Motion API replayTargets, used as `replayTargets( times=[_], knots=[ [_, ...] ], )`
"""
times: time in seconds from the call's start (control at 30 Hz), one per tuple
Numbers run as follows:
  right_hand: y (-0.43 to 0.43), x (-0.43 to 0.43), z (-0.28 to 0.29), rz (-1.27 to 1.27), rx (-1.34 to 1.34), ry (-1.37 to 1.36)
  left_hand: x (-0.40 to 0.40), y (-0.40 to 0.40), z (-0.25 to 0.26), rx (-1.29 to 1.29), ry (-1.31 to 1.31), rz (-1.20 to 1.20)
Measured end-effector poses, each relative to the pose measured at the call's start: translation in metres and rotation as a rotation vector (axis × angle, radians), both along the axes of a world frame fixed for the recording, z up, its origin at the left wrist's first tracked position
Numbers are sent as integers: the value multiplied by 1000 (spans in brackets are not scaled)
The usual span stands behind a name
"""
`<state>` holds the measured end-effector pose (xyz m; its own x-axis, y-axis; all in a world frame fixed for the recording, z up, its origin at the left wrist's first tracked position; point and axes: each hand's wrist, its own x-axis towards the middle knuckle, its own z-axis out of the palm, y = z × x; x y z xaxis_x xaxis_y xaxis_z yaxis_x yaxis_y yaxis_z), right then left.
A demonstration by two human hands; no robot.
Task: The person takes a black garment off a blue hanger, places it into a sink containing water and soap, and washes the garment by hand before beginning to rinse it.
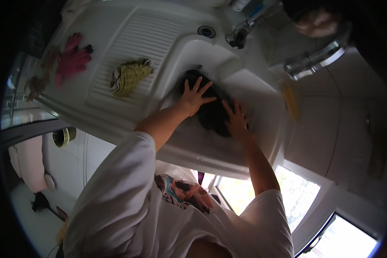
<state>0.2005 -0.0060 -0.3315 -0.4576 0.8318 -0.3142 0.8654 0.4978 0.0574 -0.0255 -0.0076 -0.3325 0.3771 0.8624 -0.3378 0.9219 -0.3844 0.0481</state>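
Dark wet cloth (213,113) lies in the basin of a white laundry sink (193,51). My left hand (195,100) is spread over its upper left part, palm down, fingers apart. On its right side is my right hand (237,119), also with fingers spread. Neither hand visibly grips the cloth; how firmly they press on it I cannot tell. Some cloudy water or suds seem to surround the cloth in the basin.
On the ribbed washboard (148,32) rests a crumpled yellow-green cloth (130,77). Pink rubber gloves (72,61) lie on the left ledge. A chrome faucet (240,35) stands behind the basin, with a yellow object (290,100) by the right wall. Below left is a bin (64,136).
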Motion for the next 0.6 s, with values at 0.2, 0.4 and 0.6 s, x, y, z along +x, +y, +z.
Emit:
replayTargets(
  times=[0.2, 0.4, 0.6],
  knots=[
    [4, -13, -12, 61, -239, -123, 10, -9, -46, -177, -27, 133],
    [9, -2, -60, -70, -509, -13, 15, -13, -56, -236, -39, 112],
    [14, 8, -86, -100, -632, -105, 19, 3, -66, -483, -248, 194]
  ],
)
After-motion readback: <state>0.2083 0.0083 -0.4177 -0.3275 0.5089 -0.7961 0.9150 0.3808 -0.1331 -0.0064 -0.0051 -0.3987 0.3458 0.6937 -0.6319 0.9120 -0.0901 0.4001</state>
